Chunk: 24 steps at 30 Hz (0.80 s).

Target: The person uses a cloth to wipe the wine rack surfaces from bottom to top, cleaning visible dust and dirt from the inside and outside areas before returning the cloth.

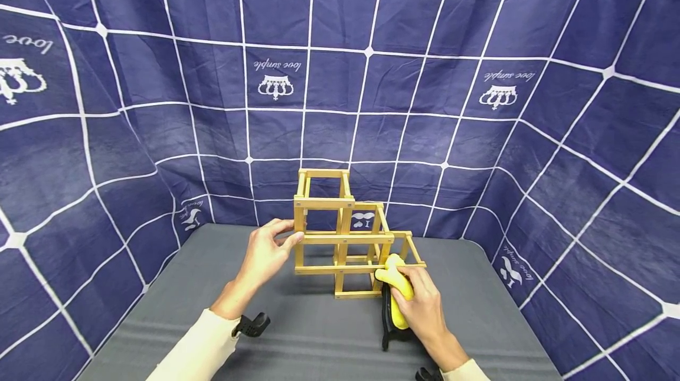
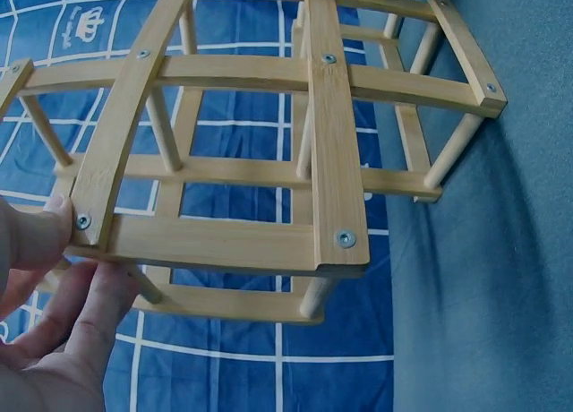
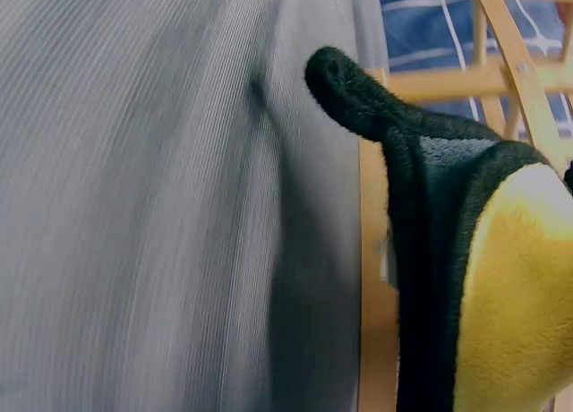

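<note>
A stepped wooden rack of light slats and round dowels stands on the grey surface. My left hand is at its left side, holding the corner of the frame between thumb and fingers. In the left wrist view the thumb lies on the slat's front and the fingers reach behind it. My right hand grips a yellow plush toy with black parts, at the rack's lower right front. Up close, the plush shows fuzzy black edging and a black nub. The right hand's fingers are outside the right wrist view.
Grey ribbed cloth covers the surface under the rack. A navy curtain with white grid lines hangs close behind and along both sides. Black straps sit at the wrists.
</note>
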Motion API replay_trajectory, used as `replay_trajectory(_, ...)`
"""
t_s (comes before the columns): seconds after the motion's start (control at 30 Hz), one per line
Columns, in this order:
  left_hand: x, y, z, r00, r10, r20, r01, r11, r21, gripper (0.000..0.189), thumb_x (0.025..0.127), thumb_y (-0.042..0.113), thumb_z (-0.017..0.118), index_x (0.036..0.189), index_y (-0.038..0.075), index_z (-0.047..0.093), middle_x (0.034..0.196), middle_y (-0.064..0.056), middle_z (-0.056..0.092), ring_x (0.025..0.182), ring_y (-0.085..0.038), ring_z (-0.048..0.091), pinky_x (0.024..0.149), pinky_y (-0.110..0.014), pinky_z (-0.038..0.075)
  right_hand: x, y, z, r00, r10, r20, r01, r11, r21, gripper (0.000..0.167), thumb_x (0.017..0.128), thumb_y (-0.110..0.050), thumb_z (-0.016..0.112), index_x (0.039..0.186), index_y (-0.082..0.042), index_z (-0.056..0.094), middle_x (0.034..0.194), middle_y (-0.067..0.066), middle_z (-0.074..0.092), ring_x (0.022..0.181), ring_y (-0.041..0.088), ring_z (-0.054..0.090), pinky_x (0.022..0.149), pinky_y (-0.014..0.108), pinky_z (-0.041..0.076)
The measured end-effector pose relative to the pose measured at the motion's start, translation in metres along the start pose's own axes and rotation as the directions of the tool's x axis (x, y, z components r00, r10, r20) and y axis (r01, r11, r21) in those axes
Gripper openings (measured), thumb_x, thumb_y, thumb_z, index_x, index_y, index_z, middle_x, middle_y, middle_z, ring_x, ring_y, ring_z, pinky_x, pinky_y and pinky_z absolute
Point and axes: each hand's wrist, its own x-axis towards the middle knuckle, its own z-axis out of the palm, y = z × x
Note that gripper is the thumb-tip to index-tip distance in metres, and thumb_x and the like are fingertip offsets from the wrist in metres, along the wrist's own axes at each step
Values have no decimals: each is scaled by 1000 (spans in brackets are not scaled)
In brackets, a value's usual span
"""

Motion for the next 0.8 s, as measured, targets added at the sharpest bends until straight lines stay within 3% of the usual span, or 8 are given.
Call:
replay_trajectory(0.23, 1, 1, -3, 1000, -6, 29, 6, 1000, -3, 30, 101, 5, 90, 130, -3, 85, 118, -20, 85, 114, -39, 88, 101, -44, 72, 7, -28, 34, 999, 49, -1, -49, 998, -34, 50, 71, 0, 102, 115, -6, 79, 105, 7, 79, 90, 23, 77, 76, 41, 64)
replay_trajectory(0.6, -1, 1, -4, 1000, 6, 10, -6, 1000, 21, 21, 101, 3, 90, 122, -2, 87, 111, -19, 86, 105, -38, 89, 97, -44, 73, 25, -99, 89, 994, 106, 22, -105, 994, -26, 53, 65, -14, 109, 105, -14, 76, 94, -1, 76, 76, 14, 77, 68, 32, 65)
replay_trajectory(0.8, -1, 2, -3, 1000, 15, 13, -15, 1000, -9, 20, 103, 3, 88, 123, -2, 87, 113, -19, 86, 106, -37, 89, 98, -44, 73, 32, -132, 116, 985, 170, 19, -168, 983, -81, 57, 63, -25, 114, 103, -19, 74, 91, -6, 76, 69, 12, 76, 59, 30, 60)
